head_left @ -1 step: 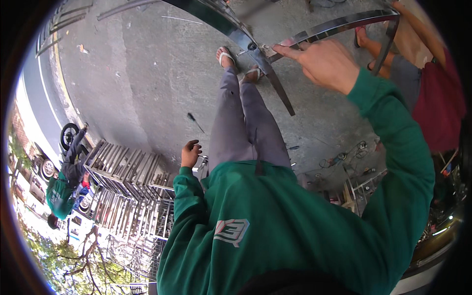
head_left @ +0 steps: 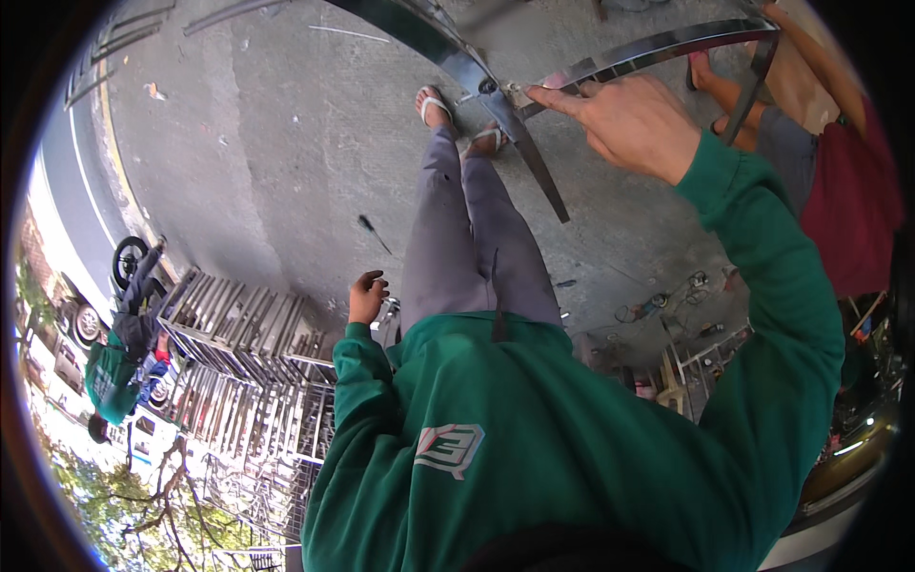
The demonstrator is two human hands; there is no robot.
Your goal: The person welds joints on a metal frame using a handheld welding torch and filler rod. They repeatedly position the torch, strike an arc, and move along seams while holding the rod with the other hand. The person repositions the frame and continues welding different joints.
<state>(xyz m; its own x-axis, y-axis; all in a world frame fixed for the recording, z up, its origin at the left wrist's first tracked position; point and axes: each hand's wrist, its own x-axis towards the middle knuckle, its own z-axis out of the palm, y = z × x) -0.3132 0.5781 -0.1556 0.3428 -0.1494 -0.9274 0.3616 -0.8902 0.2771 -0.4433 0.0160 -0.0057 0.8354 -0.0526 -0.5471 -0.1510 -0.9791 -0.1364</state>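
Note:
My right hand (head_left: pixel 634 129) is raised beside a curved, shiny metal bar (head_left: pixel 658 48). Its index finger stretches toward a joint where the bar meets a dark curved metal piece (head_left: pixel 543 176); the other fingers curl and are partly hidden. No object shows in that hand, and whether it touches the metal cannot be made out. Low beside my left thigh hangs my left hand (head_left: pixel 367 296), fingers loosely bent and apart, holding nothing. A thin tool with a dark handle, like a screwdriver (head_left: pixel 366 224), lies on the concrete ahead of it.
At right, a person in a maroon shirt (head_left: pixel 853 200) has an arm by the bar's far end. A power tool with a cable (head_left: pixel 656 303) lies on the floor. Stacked metal frames (head_left: pixel 238 324) stand left, near another person in green (head_left: pixel 112 377) and a road (head_left: pixel 71 191).
The whole view has shifted very slightly. Both hands and the metal pieces keep their positions relative to each other.

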